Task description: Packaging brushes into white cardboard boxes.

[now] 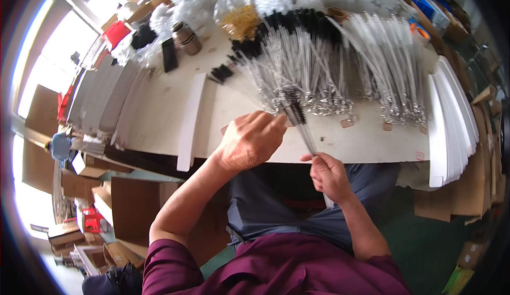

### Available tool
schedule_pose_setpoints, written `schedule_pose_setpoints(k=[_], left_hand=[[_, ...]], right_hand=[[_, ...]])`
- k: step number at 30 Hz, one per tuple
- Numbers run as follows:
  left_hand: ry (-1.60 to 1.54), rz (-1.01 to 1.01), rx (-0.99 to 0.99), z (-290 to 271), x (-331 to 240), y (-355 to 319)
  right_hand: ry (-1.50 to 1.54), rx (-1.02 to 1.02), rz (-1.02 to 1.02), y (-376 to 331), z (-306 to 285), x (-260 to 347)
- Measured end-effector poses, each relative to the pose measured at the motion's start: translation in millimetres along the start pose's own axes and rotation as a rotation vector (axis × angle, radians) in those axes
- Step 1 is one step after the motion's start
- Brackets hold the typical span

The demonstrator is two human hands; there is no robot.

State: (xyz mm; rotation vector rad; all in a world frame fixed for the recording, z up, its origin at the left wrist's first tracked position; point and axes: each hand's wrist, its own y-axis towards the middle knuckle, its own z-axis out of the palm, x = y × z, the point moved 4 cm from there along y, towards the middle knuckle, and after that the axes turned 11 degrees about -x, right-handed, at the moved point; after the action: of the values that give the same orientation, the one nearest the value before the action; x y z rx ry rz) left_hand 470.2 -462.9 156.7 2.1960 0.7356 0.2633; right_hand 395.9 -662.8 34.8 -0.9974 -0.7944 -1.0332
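A: What am I holding? A slim bottle brush (297, 118), black bristles at the far end, thin wire stem running back toward me. It sits above the near edge of the desk (366, 141), in mid-air between both hands.

B: Hand states?

A: Right hand (329, 175) is closed around the near end of the stem, thumb on top. Left hand (251, 140) is curled, fingertips pinched at the bristle head or just beside it; I can't tell exactly which.

B: How does it handle?

A: I judge it very light. The stem looks springy and easy to bend, the bristles soft. I would grip the bare stem, not the bristles, and keep the pinch gentle.

B: What's around?

A: Just beyond, a dense fan of clear-sleeved brushes (329, 72) covers the middle and right of the desk, metal loop ends pointing near. White foam strips (451, 119) stacked at right, a long white strip (191, 119) at left, grey strips (106, 98) farther left. A metal flask (187, 38) and a dark phone (169, 55) stand far left.

B: Obstructions?

A: The loop ends of the pile lie close to the brush head; they could snag.
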Motion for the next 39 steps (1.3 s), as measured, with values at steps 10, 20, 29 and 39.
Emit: schedule_pose_setpoints(k=[10, 20, 29, 39], left_hand=[[0.641, -1.167, 0.508, -65, 151, -135], [-0.439, -1.711, -0.216, -75, 154, -163], [-1.249, -1.619, -0.715, -30, 128, -160], [-1.222, -1.465, -0.834, -35, 114, -131]], right_hand=[[-0.16, -0.016, 0.013, -1, 5, -15], [-0.22, -0.003, 0.054, -7, 14, -19], [-0.312, 0.262, 0.055, -26, 59, -24], [-0.353, 0.311, 0.213, -31, 58, -33]])
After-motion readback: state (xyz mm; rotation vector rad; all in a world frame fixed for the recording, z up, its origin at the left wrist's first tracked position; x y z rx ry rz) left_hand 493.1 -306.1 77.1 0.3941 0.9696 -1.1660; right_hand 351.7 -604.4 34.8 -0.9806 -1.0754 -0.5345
